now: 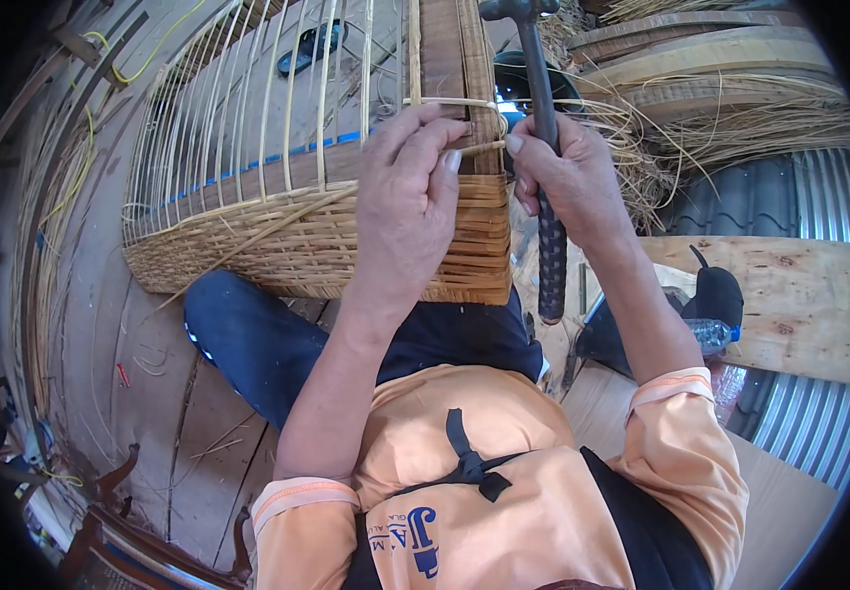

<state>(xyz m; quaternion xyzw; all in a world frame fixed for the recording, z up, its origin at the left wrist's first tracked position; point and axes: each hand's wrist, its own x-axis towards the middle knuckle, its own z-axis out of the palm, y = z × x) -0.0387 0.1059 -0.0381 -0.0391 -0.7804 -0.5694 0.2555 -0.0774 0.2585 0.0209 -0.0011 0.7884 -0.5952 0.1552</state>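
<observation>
A woven rattan panel point(268, 251) on a wooden frame stands before me, with upright canes point(268, 108) rising from its dense lower weave. My left hand point(410, 177) is closed at the frame's corner post point(445, 59), thumb and fingers on a thin rattan strand point(484, 148). A long loose length slants out below this hand toward the lower left. My right hand point(568, 172), right of the post, is wrapped round a hammer point(544, 88). The hammer's head points up and its dark textured grip hangs below the palm. The right thumb and fingertips meet near the strand's end.
Piles of loose rattan point(661, 128) and curved wooden pieces point(710, 64) lie at the far right. A plywood board point(789, 305), a plastic bottle point(710, 334) and corrugated sheets point(828, 423) are at the right. Cane scraps lie on the plank floor point(150, 423) at the left.
</observation>
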